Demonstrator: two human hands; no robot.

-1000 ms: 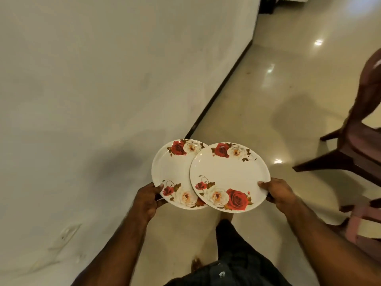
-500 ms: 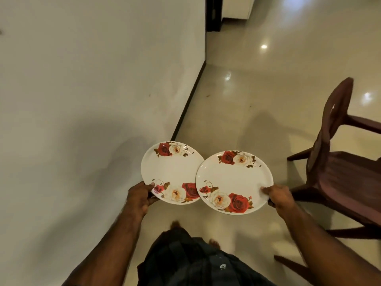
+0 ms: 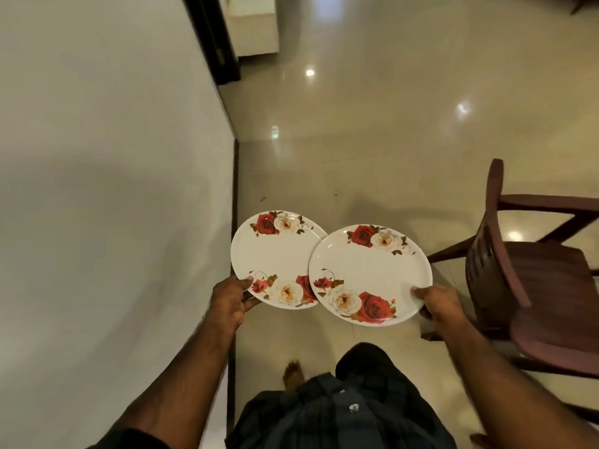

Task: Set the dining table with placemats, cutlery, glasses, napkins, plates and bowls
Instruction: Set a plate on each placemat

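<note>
Your left hand (image 3: 230,299) pinches the left rose plate (image 3: 275,259) by its near rim; your right hand (image 3: 436,303) pinches the right rose plate (image 3: 369,273), which overlaps it, above the floor (image 3: 372,140) beside a chair (image 3: 525,270)

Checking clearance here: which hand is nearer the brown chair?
Right. The right hand holds its plate just beside the brown chair; the left hand is beyond both plates, near the wall.

Floor (image 3: 372,140): glossy beige tile with bright light reflections, bounded on the left by a white wall (image 3: 97,157) with dark skirting. Standing on it: one dark reddish-brown chair (image 3: 525,280) at right, legs on the tile; one bare foot (image 3: 292,372) near the lower centre.
</note>
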